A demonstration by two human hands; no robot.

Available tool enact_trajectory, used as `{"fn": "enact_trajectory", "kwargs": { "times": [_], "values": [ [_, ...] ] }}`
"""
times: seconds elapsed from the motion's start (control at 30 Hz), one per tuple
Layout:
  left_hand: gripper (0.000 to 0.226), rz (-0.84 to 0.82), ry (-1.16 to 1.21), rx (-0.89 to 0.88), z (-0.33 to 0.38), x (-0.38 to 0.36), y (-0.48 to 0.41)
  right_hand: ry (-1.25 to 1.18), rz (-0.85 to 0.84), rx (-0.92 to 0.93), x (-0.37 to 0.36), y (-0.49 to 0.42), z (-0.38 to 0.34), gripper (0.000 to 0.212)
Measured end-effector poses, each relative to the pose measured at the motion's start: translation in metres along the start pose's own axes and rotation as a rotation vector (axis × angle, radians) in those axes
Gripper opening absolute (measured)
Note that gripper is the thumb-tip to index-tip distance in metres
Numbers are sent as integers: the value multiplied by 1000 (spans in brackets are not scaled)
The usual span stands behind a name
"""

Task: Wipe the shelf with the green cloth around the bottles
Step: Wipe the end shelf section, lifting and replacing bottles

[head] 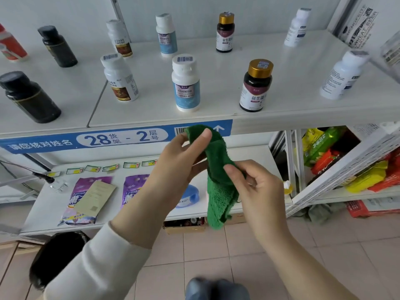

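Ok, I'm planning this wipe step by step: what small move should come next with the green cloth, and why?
Probably raise the green cloth onto the bare shelf front between the blue-labelled bottle and the gold-capped bottle. The left hand and right hand both pinch it in the air below the shelf top, so it touches no surface yet.

Both forearms reach forward, hands close together. The left hand [184,156] pinches the green cloth [218,195] near its top, and the right hand [257,187] pinches it lower down.
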State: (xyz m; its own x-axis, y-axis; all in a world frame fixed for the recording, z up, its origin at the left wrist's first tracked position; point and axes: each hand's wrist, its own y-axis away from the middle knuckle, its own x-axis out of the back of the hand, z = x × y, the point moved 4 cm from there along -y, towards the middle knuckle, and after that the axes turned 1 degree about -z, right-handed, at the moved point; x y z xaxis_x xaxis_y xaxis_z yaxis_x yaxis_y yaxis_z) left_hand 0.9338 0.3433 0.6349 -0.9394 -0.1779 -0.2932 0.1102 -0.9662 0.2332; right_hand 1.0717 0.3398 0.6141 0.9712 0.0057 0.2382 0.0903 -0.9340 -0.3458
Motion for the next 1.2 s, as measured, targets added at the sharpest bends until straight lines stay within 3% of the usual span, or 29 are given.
{"fn": "enact_trajectory", "kwargs": {
  "times": [0.1,0.17,0.23,0.37,0.53,0.67,0.8,1.0,1.1,1.2],
  "values": [
    [79,-87,-80,3,-9,-2,6,57,-46,-72,1,-7,-1,44],
    [95,-112,-108,-11,-10,-3,11,49,-95,-135,1,-10,0,70],
    [95,-145,-137,-36,-9,-3,14,28,-165,-213,1,-11,2,82],
    [78,-189,-175,-122,-2,-1,18,58,-221,-216,8,-12,-12,79],
    [72,-162,-263,-229,2,-1,21,253,-57,-54,25,-14,-38,50],
    [73,-179,-458,-246,11,11,15,284,49,-41,43,-25,-43,54],
    [72,-273,-487,-174,14,27,10,134,54,-262,57,-37,-34,60],
    [55,-427,-457,190,-7,53,2,-338,-184,-645,52,-47,-25,39],
    [47,-582,-723,258,-16,60,4,-374,-319,-775,54,-44,-16,32],
    [21,-672,-902,219,-15,64,4,-385,-397,-835,58,-39,-6,32]
  ]
}}
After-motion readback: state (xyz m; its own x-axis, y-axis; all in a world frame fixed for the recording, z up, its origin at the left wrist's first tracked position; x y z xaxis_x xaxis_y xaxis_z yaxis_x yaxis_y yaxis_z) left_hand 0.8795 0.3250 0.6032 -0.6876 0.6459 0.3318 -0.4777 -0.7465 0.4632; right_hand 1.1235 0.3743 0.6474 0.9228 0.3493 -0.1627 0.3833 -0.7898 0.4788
